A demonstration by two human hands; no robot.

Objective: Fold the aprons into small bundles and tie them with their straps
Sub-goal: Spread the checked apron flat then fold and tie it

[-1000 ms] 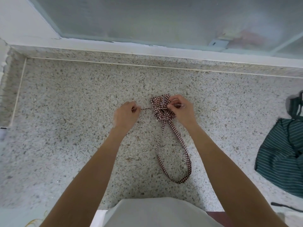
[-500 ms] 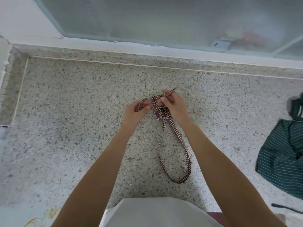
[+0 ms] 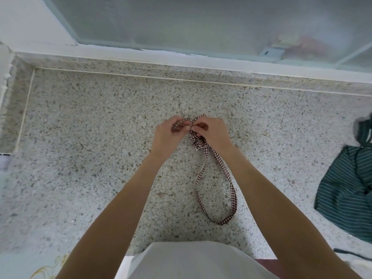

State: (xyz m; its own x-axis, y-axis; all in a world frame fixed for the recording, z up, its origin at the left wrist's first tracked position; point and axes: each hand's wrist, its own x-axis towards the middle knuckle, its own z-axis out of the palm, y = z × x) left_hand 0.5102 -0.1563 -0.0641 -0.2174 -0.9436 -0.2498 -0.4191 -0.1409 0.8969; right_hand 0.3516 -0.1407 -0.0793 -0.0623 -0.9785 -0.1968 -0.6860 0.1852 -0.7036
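The left hand [image 3: 168, 132] pinches a curl of checked strap [image 3: 179, 123] between thumb and fingers. The right hand [image 3: 211, 131] meets it almost knuckle to knuckle, its fingertips nipping the other strap end at the top of the bundle [image 3: 198, 142]. That bundle, a small wad of red-checked apron, sits on the bench [image 3: 90, 137] just under the right hand, near the middle. From it a long loop [image 3: 216, 186] of the same checked strap trails toward the person and lies flat on the speckled stone. Well apart, at the right edge, a green striped apron [image 3: 346, 190] lies crumpled on the bench.
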